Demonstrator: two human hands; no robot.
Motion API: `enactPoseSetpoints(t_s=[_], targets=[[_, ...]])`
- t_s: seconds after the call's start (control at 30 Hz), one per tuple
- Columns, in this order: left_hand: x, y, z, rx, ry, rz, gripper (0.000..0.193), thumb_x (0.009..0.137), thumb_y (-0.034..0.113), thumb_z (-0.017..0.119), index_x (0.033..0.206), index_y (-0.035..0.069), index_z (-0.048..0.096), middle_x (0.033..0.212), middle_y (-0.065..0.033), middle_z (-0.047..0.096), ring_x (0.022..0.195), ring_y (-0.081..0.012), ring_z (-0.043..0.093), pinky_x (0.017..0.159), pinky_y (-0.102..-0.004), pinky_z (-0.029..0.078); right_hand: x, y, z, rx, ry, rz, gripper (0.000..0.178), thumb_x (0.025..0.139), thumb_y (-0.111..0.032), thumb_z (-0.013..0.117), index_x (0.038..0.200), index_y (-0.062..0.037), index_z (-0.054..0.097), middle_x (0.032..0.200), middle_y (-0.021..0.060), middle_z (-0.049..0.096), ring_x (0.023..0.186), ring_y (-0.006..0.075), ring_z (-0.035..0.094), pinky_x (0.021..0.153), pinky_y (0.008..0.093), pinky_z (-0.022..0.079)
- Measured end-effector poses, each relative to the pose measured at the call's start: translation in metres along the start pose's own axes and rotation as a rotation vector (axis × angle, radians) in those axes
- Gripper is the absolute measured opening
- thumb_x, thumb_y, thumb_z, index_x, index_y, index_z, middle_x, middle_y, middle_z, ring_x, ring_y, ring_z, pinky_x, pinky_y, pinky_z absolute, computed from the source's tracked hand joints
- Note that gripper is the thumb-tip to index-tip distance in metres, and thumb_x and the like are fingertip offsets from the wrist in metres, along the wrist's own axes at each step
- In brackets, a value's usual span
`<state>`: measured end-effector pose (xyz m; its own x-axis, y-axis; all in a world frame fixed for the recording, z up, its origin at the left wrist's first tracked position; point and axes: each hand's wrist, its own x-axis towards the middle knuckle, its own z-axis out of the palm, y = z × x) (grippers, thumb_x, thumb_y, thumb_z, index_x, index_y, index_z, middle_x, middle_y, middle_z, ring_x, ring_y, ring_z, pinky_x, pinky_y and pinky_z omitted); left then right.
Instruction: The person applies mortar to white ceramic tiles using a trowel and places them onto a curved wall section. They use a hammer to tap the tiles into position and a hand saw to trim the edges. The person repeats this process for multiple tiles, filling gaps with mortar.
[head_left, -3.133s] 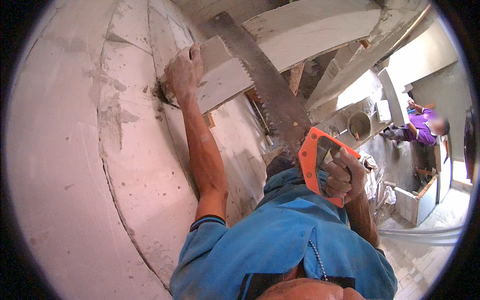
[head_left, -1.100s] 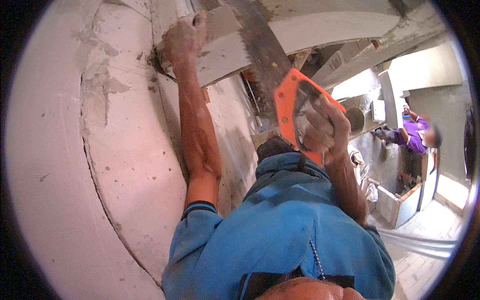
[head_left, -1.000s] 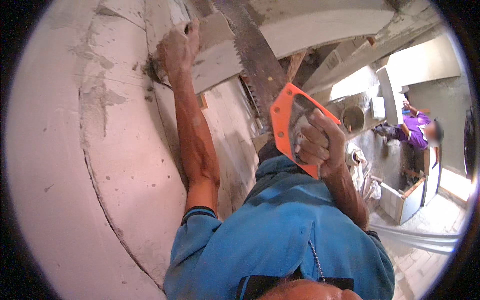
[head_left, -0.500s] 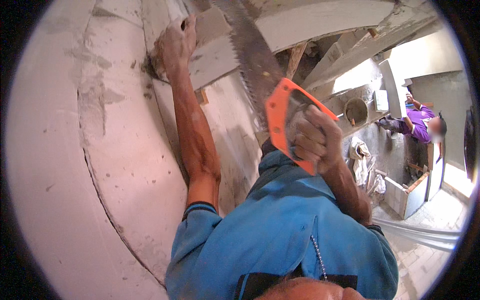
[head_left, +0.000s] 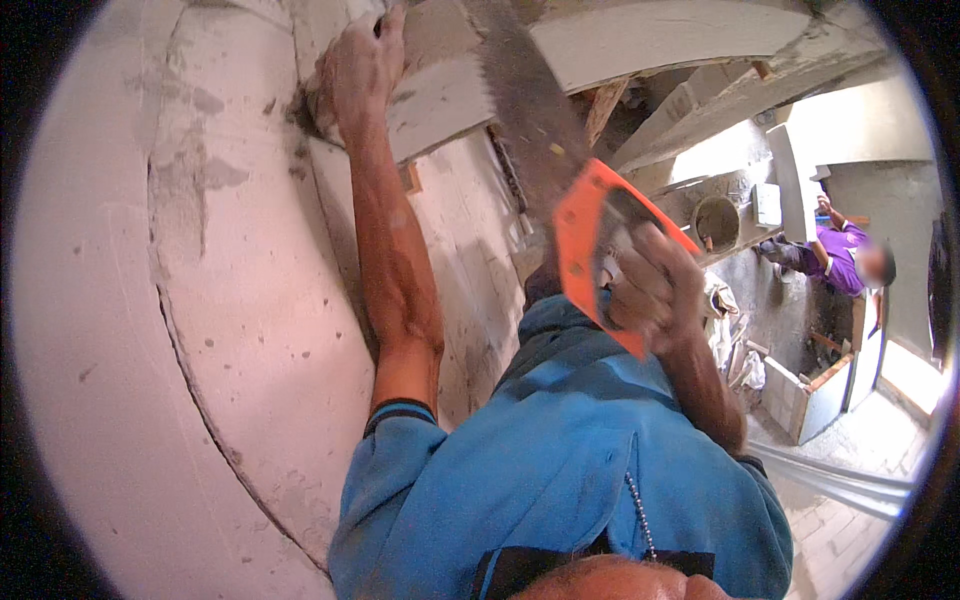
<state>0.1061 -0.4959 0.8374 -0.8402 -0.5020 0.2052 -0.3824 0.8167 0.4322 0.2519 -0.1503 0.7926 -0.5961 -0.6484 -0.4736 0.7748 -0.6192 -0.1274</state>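
In my right hand (head_left: 655, 285) is a handsaw, its fingers wrapped round the orange handle (head_left: 578, 235). The wide, dull brown blade (head_left: 530, 115) slants up and left from the handle, its toothed edge on the left. The blade lies across a pale, flat-faced block (head_left: 440, 105) at the top; where the teeth meet it is blurred. At the block's left end, against the wall, my left hand (head_left: 358, 80) is closed on it with bent fingers. My left arm is stretched out, while the right elbow is bent at my side.
A pale block wall (head_left: 250, 300) with a long dark joint runs along my left. On the right, a round bucket (head_left: 716, 222) stands on a plank near a small white block (head_left: 767, 205). Farther off, a person in a purple shirt (head_left: 845, 255) holds a pale panel (head_left: 792, 185).
My right hand has drawn the saw a little right and down toward my body. The left hand stays at the block's end. The whole view has shifted slightly.
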Motion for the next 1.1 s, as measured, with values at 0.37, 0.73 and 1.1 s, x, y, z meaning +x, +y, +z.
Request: enactPoseSetpoints(t_s=[0.37, 0.73, 1.1], targets=[[0.022, -0.023, 0.019, 0.207, 0.077, -0.041, 0.074, 0.089, 0.068, 0.047, 0.107, 0.002, 0.074, 0.108, -0.0313, 0.067, 0.106, -0.0434, 0.066, 0.093, -0.0521, 0.05, 0.032, -0.021, 0.029, 0.011, -0.446, -0.011, 0.022, 0.107, -0.023, 0.038, 0.092, -0.0118, 0.05, 0.057, -0.0046, 0.037, 0.039, 0.0064, 0.033, 0.034, 0.0239, 0.03], [0.024, -0.02, 0.02, 0.165, 0.089, 0.028, 0.074, 0.09, 0.067, 0.048, 0.105, -0.001, 0.074, 0.103, -0.0315, 0.068, 0.1, -0.0486, 0.066, 0.089, -0.0516, 0.051, -0.054, 0.001, 0.002, -0.018, 0.194, -0.079, 0.017, 0.103, -0.029, 0.047, 0.096, -0.0156, 0.054, 0.063, -0.002, 0.044, 0.04, 0.0103, 0.038, 0.036, 0.0273, 0.034], [0.015, -0.026, 0.004, 0.225, 0.053, -0.071, 0.065, 0.094, 0.061, 0.046, 0.112, 0.005, 0.073, 0.111, -0.028, 0.068, 0.108, -0.0464, 0.064, 0.096, -0.0519, 0.049, -0.068, -0.004, -0.026, -0.115, -0.161, 0.051, 0.03, 0.1, -0.032, 0.051, 0.076, -0.0176, 0.041, 0.055, -0.0054, 0.038, 0.04, 0.0102, 0.038, 0.037, 0.0295, 0.032]])
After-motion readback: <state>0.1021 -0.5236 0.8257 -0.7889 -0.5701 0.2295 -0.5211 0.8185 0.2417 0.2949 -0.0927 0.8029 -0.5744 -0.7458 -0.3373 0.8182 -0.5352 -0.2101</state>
